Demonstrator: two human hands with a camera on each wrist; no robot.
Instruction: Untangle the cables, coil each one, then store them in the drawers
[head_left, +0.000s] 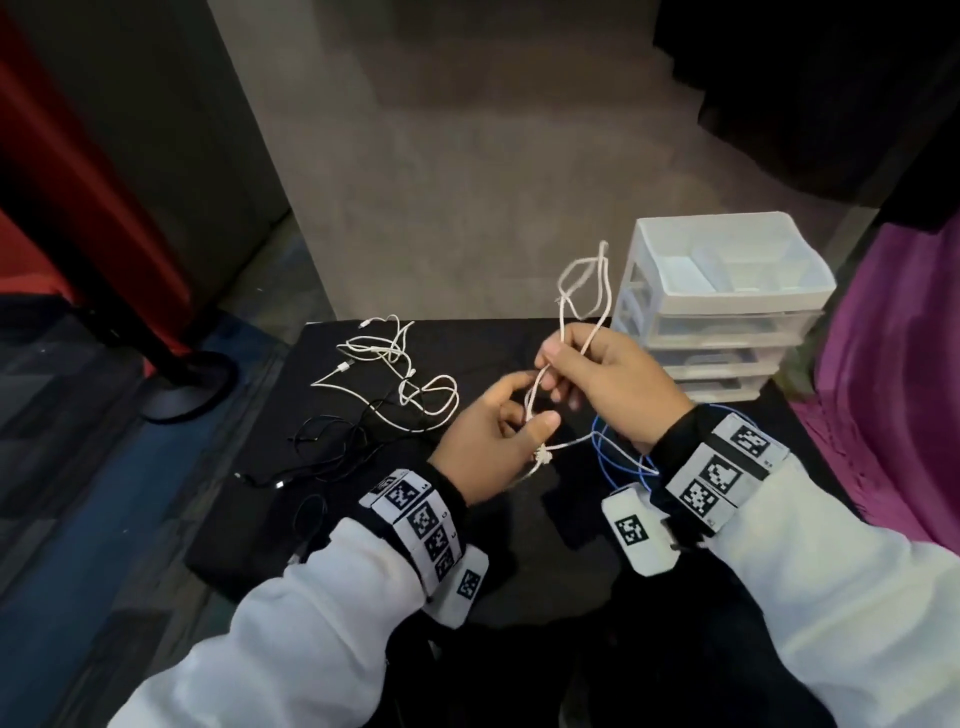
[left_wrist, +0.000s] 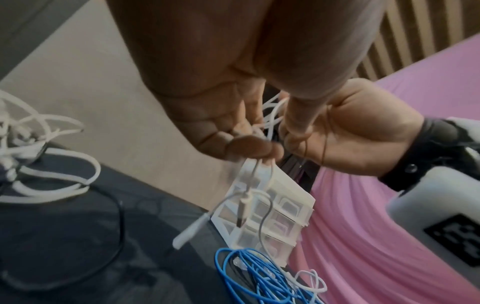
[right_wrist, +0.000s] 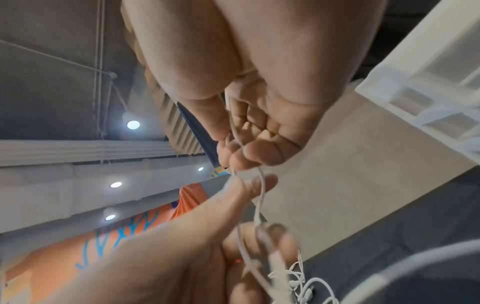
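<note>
Coiling is the step in hand, or the last of the untangling that runs into it. The right hand (head_left: 608, 382) is raised above the black table (head_left: 483, 343), its fingers curled round a thin white cable (head_left: 584, 291) whose loops stand up above the knuckles. The left hand (head_left: 491, 441) sits just below and beside it, thumb and fingers pinching the same cable lower down — where a small knot or bunched connector (head_left: 543, 457) hangs under the thumb. From the head view it is hard to tell whether that lump is a true knot or only a plug with wire wound about it.

A blue cable (head_left: 618, 452) lies in loose rings on the table under the right wrist. A tangle of white cables (head_left: 395, 369) and a black cable (head_left: 332, 441) lie well apart to the left, not yet sorted. The white drawer unit (head_left: 727, 306) stands at the table's far right corner, drawers shut as far as one can see.

The next move likely calls for the left hand to feed slack upward while the right gathers even loops — and the lump must be eased loose first, gently, since a hard pull would only tighten it.
</note>
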